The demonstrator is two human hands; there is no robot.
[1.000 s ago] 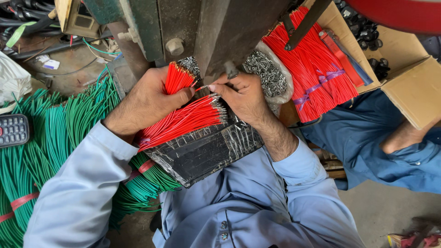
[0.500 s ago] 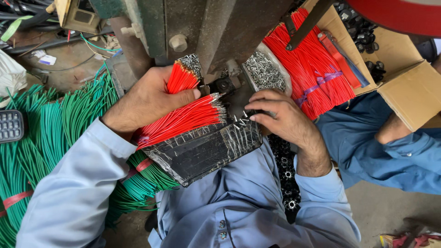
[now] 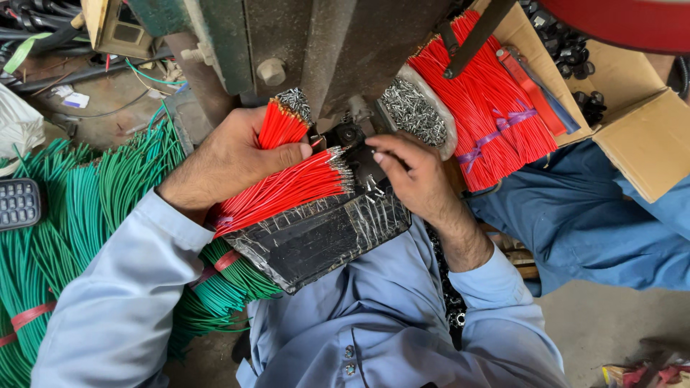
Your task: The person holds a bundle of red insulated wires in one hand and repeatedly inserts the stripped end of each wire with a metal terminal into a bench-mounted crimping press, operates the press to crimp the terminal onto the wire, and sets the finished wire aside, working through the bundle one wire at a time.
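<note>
My left hand (image 3: 226, 159) grips a small bunch of short red wires (image 3: 282, 123) that points up toward the green press machine (image 3: 309, 50). Under that hand a bigger fan of red wires with bare metal tips (image 3: 287, 188) lies on a black taped tray (image 3: 323, 233) across my lap. My right hand (image 3: 413, 176) is at the machine's base, fingertips pinched together by the wire tips; whether it holds a single wire is too small to tell. A pile of small metal terminals (image 3: 413, 111) lies just behind it.
Bundles of green wires (image 3: 65, 237) tied with red bands lie at my left. A large tied bundle of red wires (image 3: 485, 115) rests at the right by a cardboard box (image 3: 640, 136) with black parts. A calculator (image 3: 18, 203) is at far left. Another person's blue-clad legs (image 3: 582, 223) are at right.
My right hand dropped to the tray's right edge, then came back up to the machine's base by the wire tips. My left hand kept its grip on the red wires.
</note>
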